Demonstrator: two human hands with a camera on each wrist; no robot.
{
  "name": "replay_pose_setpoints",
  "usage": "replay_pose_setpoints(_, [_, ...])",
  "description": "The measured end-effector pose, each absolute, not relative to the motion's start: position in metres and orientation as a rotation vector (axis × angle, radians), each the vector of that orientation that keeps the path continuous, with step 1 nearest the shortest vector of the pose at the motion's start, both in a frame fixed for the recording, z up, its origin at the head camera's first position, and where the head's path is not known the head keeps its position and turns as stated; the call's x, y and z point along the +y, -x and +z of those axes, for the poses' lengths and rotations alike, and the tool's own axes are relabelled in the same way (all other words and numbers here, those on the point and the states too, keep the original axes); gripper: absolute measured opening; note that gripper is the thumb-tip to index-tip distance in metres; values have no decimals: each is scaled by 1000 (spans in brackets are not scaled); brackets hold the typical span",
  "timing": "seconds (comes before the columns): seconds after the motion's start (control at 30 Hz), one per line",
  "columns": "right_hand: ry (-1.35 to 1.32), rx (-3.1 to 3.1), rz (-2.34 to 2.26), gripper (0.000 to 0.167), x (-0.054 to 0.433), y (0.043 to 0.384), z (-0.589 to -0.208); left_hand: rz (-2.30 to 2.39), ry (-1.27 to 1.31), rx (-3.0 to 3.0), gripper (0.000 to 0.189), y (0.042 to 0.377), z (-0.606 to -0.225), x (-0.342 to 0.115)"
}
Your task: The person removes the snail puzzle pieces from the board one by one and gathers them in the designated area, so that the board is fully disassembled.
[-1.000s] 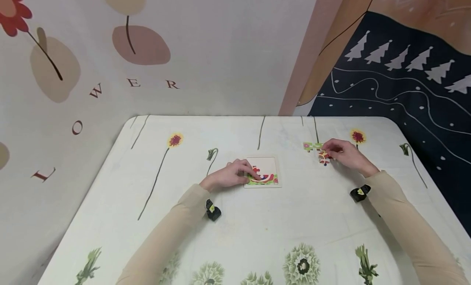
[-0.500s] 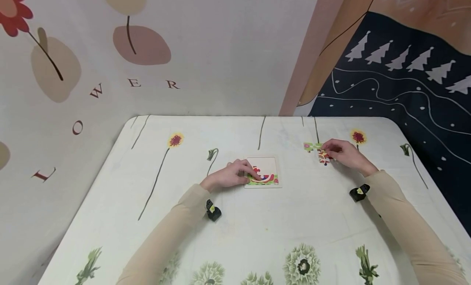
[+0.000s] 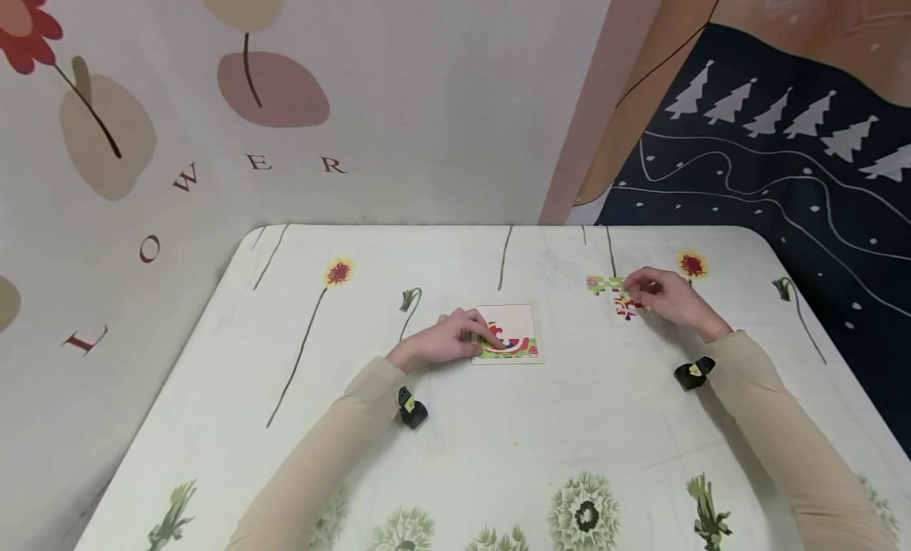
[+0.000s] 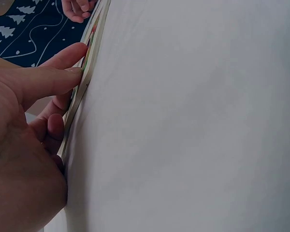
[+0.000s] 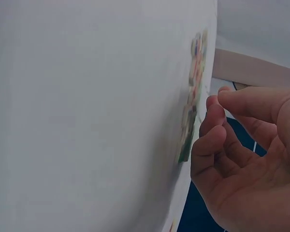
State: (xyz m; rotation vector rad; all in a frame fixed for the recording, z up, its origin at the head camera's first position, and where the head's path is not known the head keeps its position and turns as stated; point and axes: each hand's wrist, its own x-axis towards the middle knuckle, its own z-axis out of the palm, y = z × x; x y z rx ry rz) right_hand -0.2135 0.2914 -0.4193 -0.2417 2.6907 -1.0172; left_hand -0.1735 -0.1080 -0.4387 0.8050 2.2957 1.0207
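A small square puzzle board (image 3: 511, 317) lies mid-table, with red, blue and green pieces fitted in its lower part and bare backing above. My left hand (image 3: 444, 337) rests on its left side, fingers extended over the fitted pieces. From the left wrist view, the thumb and fingers (image 4: 70, 53) touch the board's edge and face. To the right, loose jigsaw pieces (image 3: 626, 306) lie close together, a green one (image 3: 595, 284) at their left end. My right hand (image 3: 665, 298) hovers at these pieces with bent fingers; the right wrist view shows nothing between fingertips and thumb.
The table (image 3: 541, 424) is covered by a white cloth printed with flowers. A printed fabric wall (image 3: 441, 124) stands behind its far edge, and a dark one with white trees (image 3: 754, 164) is at the right. Each wrist wears a black camera (image 3: 411, 409).
My right hand shifts very slightly over the loose pieces, which show a little differently under its fingertips. The left hand stays put on the board.
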Motion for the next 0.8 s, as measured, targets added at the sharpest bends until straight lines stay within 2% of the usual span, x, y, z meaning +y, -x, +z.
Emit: replay_pose_setpoints(0.8, [512, 2676, -1198, 22, 237, 200, -419, 1041, -781, 2411, 28, 165, -434, -107])
